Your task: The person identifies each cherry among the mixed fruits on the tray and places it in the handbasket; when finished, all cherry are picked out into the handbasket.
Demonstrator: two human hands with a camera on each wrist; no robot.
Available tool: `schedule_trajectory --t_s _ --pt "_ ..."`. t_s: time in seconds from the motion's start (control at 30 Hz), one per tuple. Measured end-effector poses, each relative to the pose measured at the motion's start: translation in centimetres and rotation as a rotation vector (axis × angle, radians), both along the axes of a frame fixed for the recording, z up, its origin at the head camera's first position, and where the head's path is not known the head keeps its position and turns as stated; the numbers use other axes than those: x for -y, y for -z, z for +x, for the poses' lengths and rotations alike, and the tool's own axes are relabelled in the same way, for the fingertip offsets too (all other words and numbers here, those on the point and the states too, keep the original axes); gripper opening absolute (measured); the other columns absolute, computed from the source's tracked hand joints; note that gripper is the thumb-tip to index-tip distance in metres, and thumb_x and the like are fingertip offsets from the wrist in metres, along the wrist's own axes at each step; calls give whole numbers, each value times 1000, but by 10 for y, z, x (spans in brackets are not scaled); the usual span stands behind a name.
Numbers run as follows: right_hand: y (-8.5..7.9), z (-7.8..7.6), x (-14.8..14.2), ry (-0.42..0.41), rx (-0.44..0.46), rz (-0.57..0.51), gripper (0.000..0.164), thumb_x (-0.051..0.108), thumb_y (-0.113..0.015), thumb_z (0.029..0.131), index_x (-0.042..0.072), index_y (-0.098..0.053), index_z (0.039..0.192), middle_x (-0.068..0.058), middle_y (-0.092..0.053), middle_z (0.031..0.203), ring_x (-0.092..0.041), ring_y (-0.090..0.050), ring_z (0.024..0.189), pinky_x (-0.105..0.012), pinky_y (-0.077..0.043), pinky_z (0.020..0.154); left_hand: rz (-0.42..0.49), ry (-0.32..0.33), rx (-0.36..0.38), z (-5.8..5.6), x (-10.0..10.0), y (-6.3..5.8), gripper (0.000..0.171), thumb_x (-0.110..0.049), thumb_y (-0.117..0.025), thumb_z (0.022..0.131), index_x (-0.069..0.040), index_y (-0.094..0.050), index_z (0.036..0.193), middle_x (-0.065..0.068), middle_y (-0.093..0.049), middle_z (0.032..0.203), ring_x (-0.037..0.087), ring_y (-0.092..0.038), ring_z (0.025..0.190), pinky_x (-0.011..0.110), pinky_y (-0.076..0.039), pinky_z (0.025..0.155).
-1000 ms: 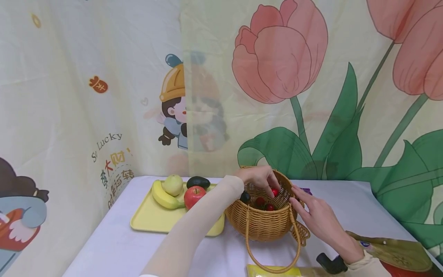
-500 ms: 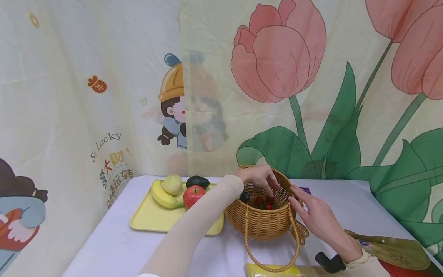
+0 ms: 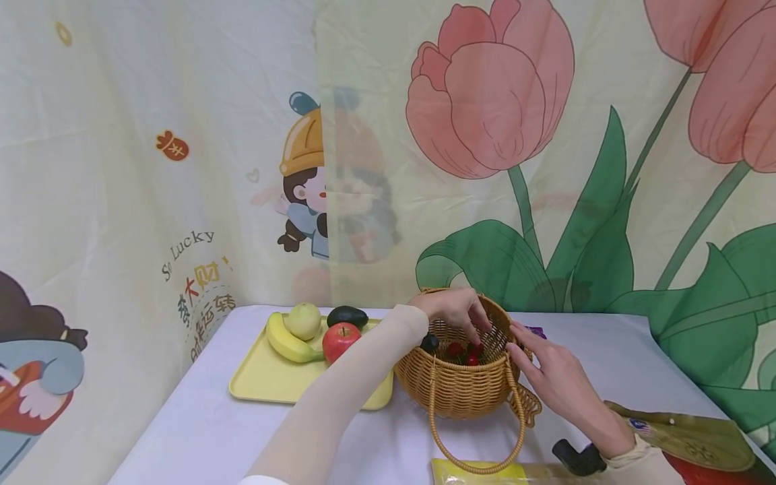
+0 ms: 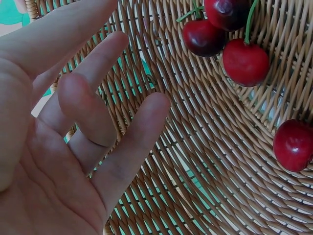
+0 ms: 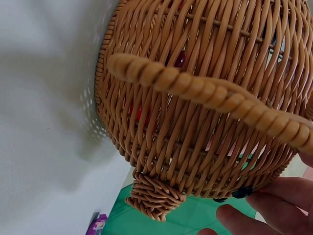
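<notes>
In the head view a brown wicker basket (image 3: 456,387) stands on the white table, its looped handle hanging down in front. My left hand (image 3: 459,312) reaches over its opening from the left. Seen from the left wrist, this hand (image 4: 73,132) holds nothing, its fingers spread and slightly bent. Several dark red cherries, one a bright red cherry (image 4: 246,62) with a green stem, lie in the basket beside it. My right hand (image 3: 560,377) rests its nearly straight fingers against the right rim; the right wrist view shows its fingers (image 5: 274,200) touching the wicker.
Left of the basket, a yellow tray (image 3: 261,385) bears a banana (image 3: 289,342), a red apple (image 3: 341,342), a round pale green fruit (image 3: 303,321) and a dark oval fruit (image 3: 347,316). At the front right lie a black curved object (image 3: 578,459), a yellow packet (image 3: 479,473) and an olive-green item (image 3: 691,438).
A cherry at my left fingertips a second ago has been let go and now lies lower in the basket with the others. The left fingers have loosened; my right hand stays at the rim.
</notes>
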State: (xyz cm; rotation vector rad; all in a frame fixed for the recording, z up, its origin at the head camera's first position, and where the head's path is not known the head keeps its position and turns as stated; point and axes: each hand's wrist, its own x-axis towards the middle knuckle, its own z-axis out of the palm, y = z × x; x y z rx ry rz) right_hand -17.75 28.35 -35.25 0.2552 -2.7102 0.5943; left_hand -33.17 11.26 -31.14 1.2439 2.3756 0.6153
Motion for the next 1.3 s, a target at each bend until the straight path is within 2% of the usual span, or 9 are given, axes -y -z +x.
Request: schedule_trajectory --t_s 0.27,0.33,0.43,0.57,0.7,0.9,1.1,1.2,1.3 --pt "0 -2 1 -13 -7 -7 55 42 -43 99 6 -43 141 -18 -46 143 -41 -53 121 -58 -45 92 20 -7 19 -5 0 -1 37 -16 -77 76 -15 -71 113 -3 -71 110 3 -65 94 19 -54 78" --pt "1 -3 2 -13 -9 -8 56 42 -42 99 6 -43 141 -18 -47 142 -41 -54 120 -58 -45 92 40 -3 27 -6 2 -6 36 -15 -77 77 -14 -71 113 -1 -71 111 3 -65 93 19 -54 78" --pt "2 -4 3 -15 1 -4 56 43 -42 99 5 -43 142 -18 -48 142 -41 -54 120 -58 -45 92 56 -6 -16 -8 11 -18 33 -17 -76 78 -15 -72 111 -3 -72 108 1 -66 91 17 -53 77" --pt "3 -6 6 -21 9 -5 57 43 -42 99 5 -42 142 -19 -47 142 -42 -52 121 -59 -44 92 78 -32 -108 -11 36 -36 31 -19 -77 78 -16 -73 109 -4 -73 103 0 -66 90 16 -52 77" --pt "1 -6 6 -21 2 -2 56 41 -43 100 4 -42 141 -20 -45 143 -44 -50 122 -61 -42 93 104 -75 -151 -10 69 -52 31 -18 -77 79 -13 -72 110 3 -73 107 8 -67 98 21 -53 84" --pt "-2 -8 -1 -19 -14 15 56 41 -42 100 2 -43 141 -21 -46 142 -45 -50 122 -61 -42 93 138 -226 -170 -5 112 -63 33 -21 -73 82 -12 -70 114 4 -70 115 19 -63 113 32 -50 95" --pt "0 -11 -4 -4 9 18 58 41 -41 100 2 -41 142 -22 -46 142 -45 -49 122 -62 -41 94 185 -391 -289 11 147 -55 33 -34 -70 85 -20 -70 114 -5 -70 114 13 -60 115 30 -49 95" --pt "1 -11 -5 1 10 17 57 40 -42 100 2 -41 142 -22 -47 141 -45 -50 122 -62 -41 93 194 -462 -325 24 165 -42 34 -39 -65 87 -25 -68 118 -7 -73 101 10 -64 90 25 -51 74" --pt "2 -11 -5 1 6 16 56 39 -42 100 2 -41 142 -22 -47 141 -45 -50 121 -62 -41 93 206 -528 -399 38 183 -26 36 -39 -61 89 -25 -65 123 -1 -72 85 16 -57 63 26 -45 56"
